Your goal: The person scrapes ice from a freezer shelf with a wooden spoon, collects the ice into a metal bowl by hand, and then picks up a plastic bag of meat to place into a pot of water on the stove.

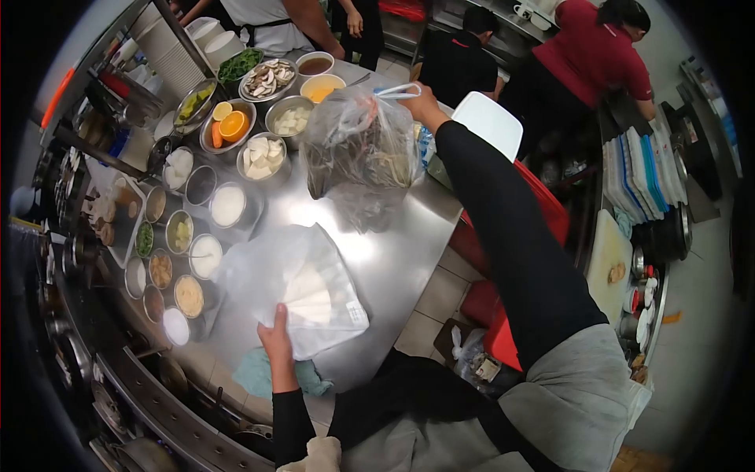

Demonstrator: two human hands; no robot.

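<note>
The left hand [277, 338] pinched a clear bag [305, 271] over the worktop [397, 279]; the right hand [425, 108] clutched the handles [398, 92] of a fuller bag [363, 141] beyond it, its dark contents [329, 157] possibly leaves. Past these stood bowls [206, 135], 1 holding cut orange [234, 125].

Shiny steel worktable [403, 258], pale tiled floor [421, 334] beside it, metal shelving [404, 39] behind.

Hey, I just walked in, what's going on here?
A person's left hand holds a translucent bag with pale, flat pieces inside. The right hand grips the top of a plastic bag with dark contents. Both bags are at the steel table, beside assorted food containers.
</note>
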